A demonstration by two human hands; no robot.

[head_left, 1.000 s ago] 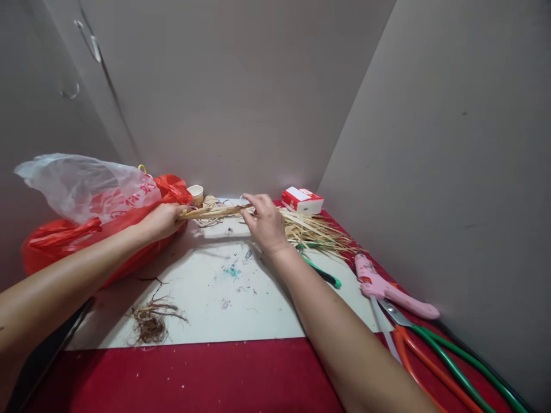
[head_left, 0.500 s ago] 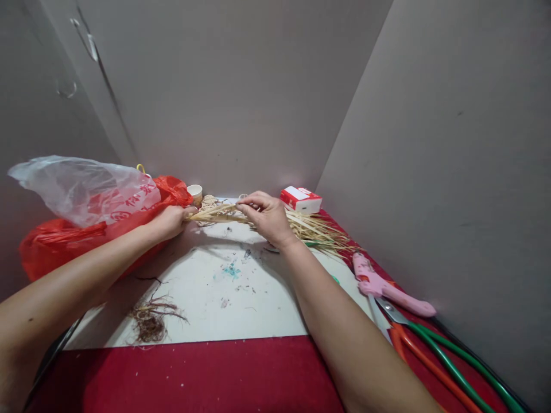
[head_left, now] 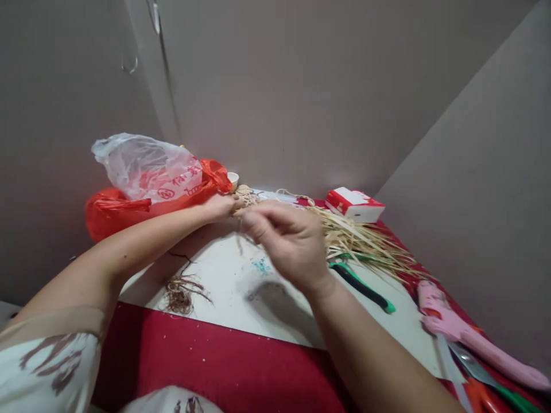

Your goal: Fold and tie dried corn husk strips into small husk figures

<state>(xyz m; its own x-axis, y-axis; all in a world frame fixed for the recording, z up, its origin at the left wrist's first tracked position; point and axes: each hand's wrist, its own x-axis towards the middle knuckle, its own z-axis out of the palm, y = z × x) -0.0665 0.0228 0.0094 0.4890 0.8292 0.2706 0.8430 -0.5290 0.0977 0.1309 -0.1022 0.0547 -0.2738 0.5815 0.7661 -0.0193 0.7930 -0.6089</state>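
My left hand [head_left: 221,207] reaches to the back of the white board [head_left: 215,275] and is closed around the end of some pale dry straw [head_left: 238,212]. Nearer to me, my right hand [head_left: 295,244] is raised over the board with its fingers curled together in a pinch, blurred by motion. A faint thin strip seems to hang by its fingertips, too smeared to make out. Behind and right of that hand spreads a bundle of straw strands [head_left: 365,241], its middle partly hidden by the hand. Green-and-black handled pliers [head_left: 364,288] lie beside the strands.
Red and clear plastic bags [head_left: 159,178] stand at the left, by a paper cup [head_left: 233,180] and pale cord [head_left: 246,195]. A red-and-white box [head_left: 355,205] sits at the back. Brown roots [head_left: 179,295] lie front left. A pink glue gun [head_left: 465,330] and scissors [head_left: 471,364] lie right.
The view has swung right, so things sit further right or left in it. My right hand has come away from my left, toward me. More of the pliers now shows.
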